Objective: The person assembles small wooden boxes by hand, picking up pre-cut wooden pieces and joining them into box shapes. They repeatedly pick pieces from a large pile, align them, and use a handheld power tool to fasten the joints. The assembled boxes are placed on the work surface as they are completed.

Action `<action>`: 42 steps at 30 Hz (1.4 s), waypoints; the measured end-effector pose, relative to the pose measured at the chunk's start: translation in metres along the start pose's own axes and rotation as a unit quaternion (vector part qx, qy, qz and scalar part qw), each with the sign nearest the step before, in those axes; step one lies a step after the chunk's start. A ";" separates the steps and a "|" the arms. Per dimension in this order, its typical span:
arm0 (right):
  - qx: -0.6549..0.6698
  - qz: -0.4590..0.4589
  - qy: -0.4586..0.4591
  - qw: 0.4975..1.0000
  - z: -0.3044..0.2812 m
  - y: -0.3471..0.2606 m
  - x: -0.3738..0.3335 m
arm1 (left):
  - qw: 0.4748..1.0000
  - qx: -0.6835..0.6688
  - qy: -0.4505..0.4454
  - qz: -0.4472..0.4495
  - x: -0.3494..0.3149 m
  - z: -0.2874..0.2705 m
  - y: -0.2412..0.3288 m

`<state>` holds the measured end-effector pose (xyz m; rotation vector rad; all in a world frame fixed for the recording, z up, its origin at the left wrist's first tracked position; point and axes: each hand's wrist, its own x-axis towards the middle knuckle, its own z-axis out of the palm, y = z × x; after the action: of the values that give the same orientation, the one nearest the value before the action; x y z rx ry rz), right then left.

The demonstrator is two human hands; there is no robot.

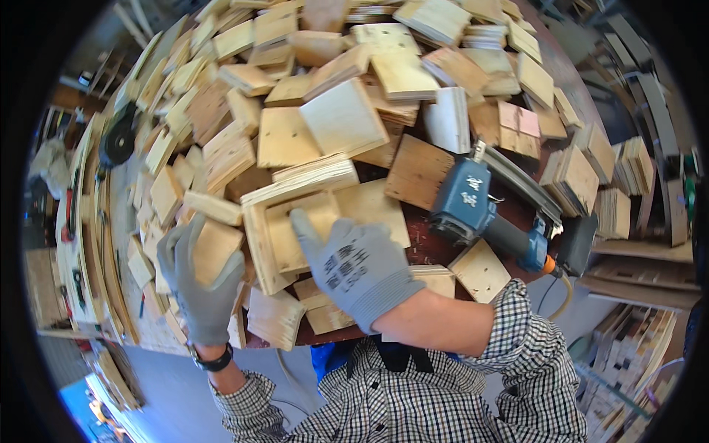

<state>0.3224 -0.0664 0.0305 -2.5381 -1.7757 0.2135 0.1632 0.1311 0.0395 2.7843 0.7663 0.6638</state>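
Bench notes: the open wooden box (256,244) sits near the front edge of the bench, among loose plywood offcuts (343,117), just beyond our gloved hands. We judge it light and stiff, dry rather than slippery; its thin walls would likely take a pinch well, though a joint could give if wrenched. Best hold, we think: opposite outer walls, low down, clear of the raw edges.

Our right hand (362,266) reaches over the near side, index finger stretched out into the box; the thumb and other fingers are mostly hidden, so we cannot tell whether they grip anything. Our left hand (207,284) is partly curled, a small wooden block (216,252) held between thumb and fingers. The blue nail gun (464,196) lies to the right, apart from both hands.
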 end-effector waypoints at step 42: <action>0.037 -0.010 -0.039 0.999 -0.019 0.024 -0.002 | 0.989 -0.099 0.111 -0.011 -0.012 -0.007 -0.004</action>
<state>0.3467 -0.0757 0.0472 -2.4928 -1.7846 0.3748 0.1490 0.1282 0.0405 2.5468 0.7239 0.9995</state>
